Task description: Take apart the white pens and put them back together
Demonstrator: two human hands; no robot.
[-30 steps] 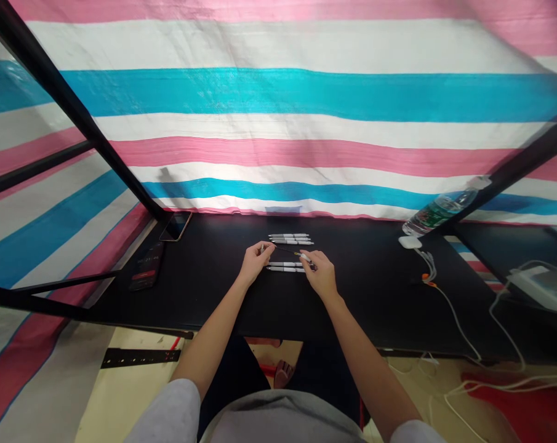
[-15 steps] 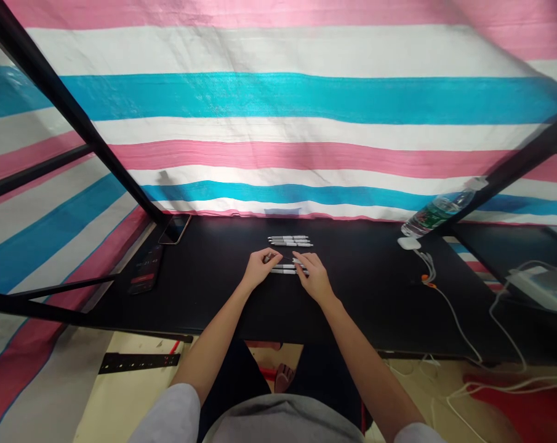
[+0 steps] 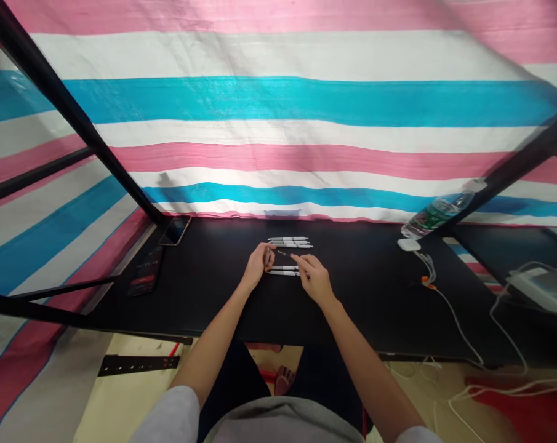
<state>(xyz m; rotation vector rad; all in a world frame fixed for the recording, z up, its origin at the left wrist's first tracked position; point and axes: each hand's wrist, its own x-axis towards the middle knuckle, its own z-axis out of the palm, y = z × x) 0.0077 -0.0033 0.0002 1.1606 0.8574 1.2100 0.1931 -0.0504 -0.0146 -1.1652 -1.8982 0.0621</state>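
My left hand (image 3: 258, 266) is closed round a short grey piece, perhaps part of a pen (image 3: 267, 256); the fingers hide most of it. My right hand (image 3: 314, 277) pinches a thin dark rod (image 3: 284, 253) that looks like a pen refill, its free end pointing left toward my left hand. Below the rod, two white-and-grey pens (image 3: 282, 271) lie side by side, their right ends close to my right fingers. Just beyond both hands, several similar pens (image 3: 288, 242) form a neat row on the black table (image 3: 218, 277).
Two phones lie at the left, one near the frame post (image 3: 175, 230) and one closer (image 3: 145, 271). A water bottle (image 3: 437, 212) stands at the back right, beside a white charger (image 3: 408, 245) with cables. A white box (image 3: 543, 286) sits farther right. Striped sheeting (image 3: 278, 98) closes the back.
My hands have drawn slightly apart. The thin rod now shows plainly at my right fingertips, and the white piece seen at those fingers before is out of sight. The rows of pens stay put.
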